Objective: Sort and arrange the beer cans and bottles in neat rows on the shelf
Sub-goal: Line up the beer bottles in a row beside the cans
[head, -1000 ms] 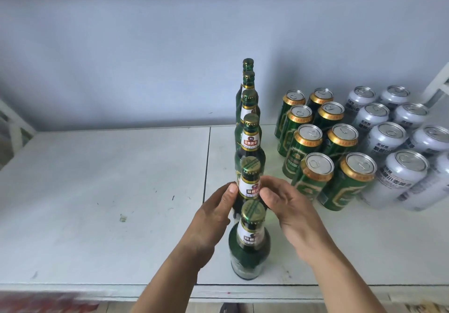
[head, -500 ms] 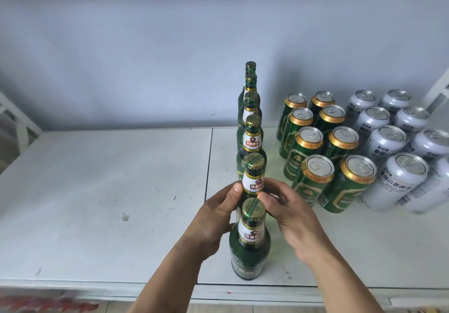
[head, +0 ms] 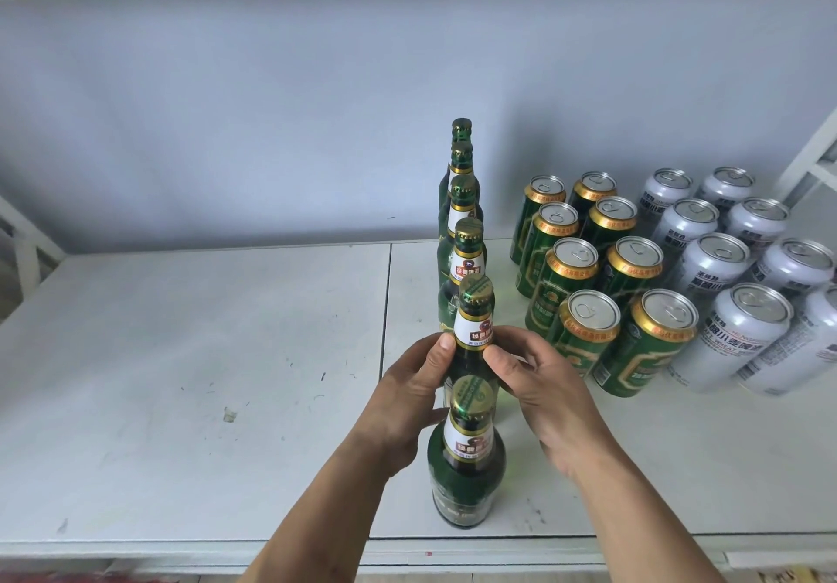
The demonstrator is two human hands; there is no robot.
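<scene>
Both thumbs sit against the white neck label of the second bottle [head: 473, 338] from the front, a little below the middle of the frame. The left hand [head: 407, 396] wraps in from the left with its thumb tip on the label's edge; the right hand [head: 539, 394] curls in from the right, thumb on the label's lower right corner, its other fingers bent behind the glass, so together they grasp this one bottle by the neck. How far the hidden fingertips close round the far side cannot be made out.

The held bottle stands upright, cap up, its long axis vertical and leaning only slightly right in the wide-angle view. Just in front of it, toward the lower edge, stands the nearest bottle [head: 466, 460], also upright and untouched by either hand. Behind runs the rest of the bottle row [head: 462, 220], a single file receding toward the upper middle of the frame and the grey wall [head: 271, 129].

To the right of the row stand the green cans [head: 584, 274], two abreast, and further right the white cans [head: 720, 265], all tops up on the white shelf [head: 181, 378].

Compared with half a second ago, the grip and the bottle's place in the line look unchanged; both thumbs remain on the label.
</scene>
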